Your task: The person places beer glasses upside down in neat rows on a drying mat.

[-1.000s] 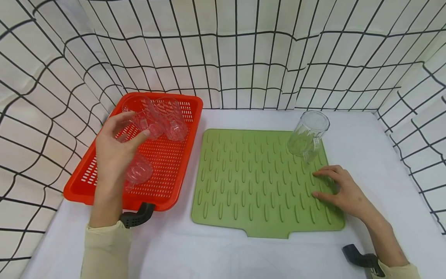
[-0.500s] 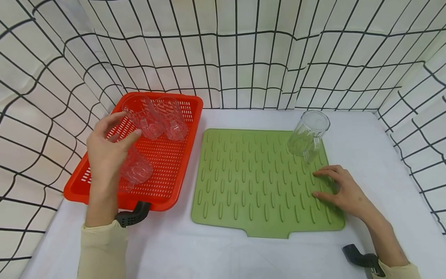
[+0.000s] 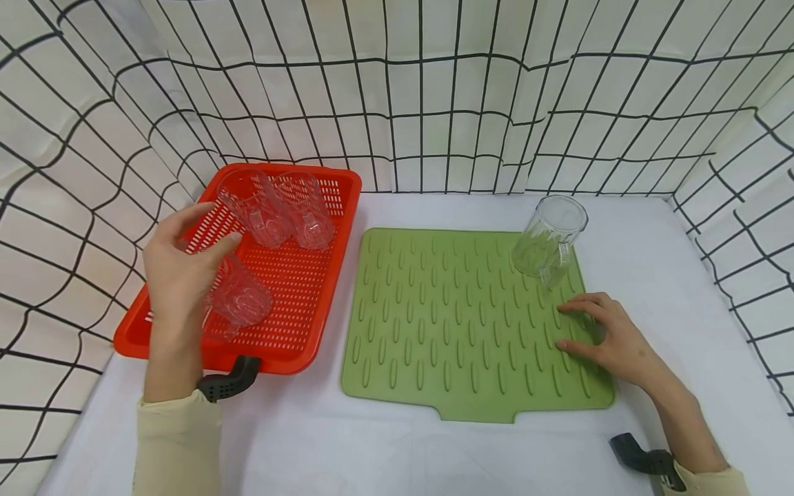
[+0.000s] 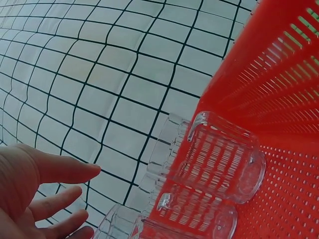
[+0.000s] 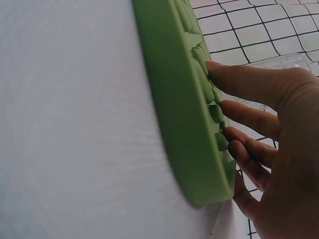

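Note:
My left hand (image 3: pixel 182 265) hovers over the left side of the red basket (image 3: pixel 316 324), fingers and thumb spread with nothing between them. Below and right of it, a clear glass mug (image 3: pixel 245 300) lies in the basket, partly hidden by the hand. Two more glass mugs (image 3: pixel 263 220) lie side by side at the basket's back; the left wrist view shows a mug (image 4: pixel 224 159) against the slotted wall. My right hand (image 3: pixel 614 344) rests on the right edge of the green ribbed mat (image 3: pixel 453 317), fingers relaxed and holding nothing. Behind it, a glass mug (image 3: pixel 548 238) stands on the mat's back right corner.
A black wire grid (image 3: pixel 422 89) over white cloth surrounds the table on the left, back and right. White cloth (image 3: pixel 397 455) covers the tabletop. Each wrist wears a black camera mount (image 3: pixel 229 382).
My left hand has drifted left across the basket, uncovering more of the front mug. The right hand and the mug on the mat have stayed in place.

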Action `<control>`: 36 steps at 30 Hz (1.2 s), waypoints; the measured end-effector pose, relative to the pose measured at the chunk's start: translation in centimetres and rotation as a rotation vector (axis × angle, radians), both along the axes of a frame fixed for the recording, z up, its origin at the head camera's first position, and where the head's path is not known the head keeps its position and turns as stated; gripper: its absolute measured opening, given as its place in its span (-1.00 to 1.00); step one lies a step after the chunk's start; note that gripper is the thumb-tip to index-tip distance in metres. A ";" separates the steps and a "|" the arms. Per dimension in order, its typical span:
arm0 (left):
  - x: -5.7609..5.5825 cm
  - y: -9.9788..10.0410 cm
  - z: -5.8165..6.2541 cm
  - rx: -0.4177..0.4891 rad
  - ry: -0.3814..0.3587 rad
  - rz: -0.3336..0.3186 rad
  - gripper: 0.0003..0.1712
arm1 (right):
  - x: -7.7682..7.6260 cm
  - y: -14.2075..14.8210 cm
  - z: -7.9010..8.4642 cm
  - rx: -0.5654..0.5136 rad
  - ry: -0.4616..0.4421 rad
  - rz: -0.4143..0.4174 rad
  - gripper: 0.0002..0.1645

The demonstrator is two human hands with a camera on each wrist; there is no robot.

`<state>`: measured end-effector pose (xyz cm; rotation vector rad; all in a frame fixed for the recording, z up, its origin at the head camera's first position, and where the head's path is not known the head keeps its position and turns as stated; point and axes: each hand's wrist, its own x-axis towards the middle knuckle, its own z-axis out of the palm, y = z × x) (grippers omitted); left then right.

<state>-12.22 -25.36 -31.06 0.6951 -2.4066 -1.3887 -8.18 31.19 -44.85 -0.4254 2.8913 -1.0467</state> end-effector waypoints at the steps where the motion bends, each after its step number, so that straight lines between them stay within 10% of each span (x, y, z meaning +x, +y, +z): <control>1: 0.0 -0.1 0.0 0.004 -0.004 0.001 -0.37 | 0.0 0.0 0.0 -0.001 0.000 0.000 -0.32; 19: 0.0 -2.4 -0.5 -0.073 -0.193 -0.107 -0.20 | 0.0 0.2 -0.2 -0.012 0.014 0.013 -0.31; 36: 1.0 -3.3 -1.2 -0.260 -0.268 -0.369 0.15 | 0.0 0.1 -0.1 -0.014 0.007 0.012 -0.32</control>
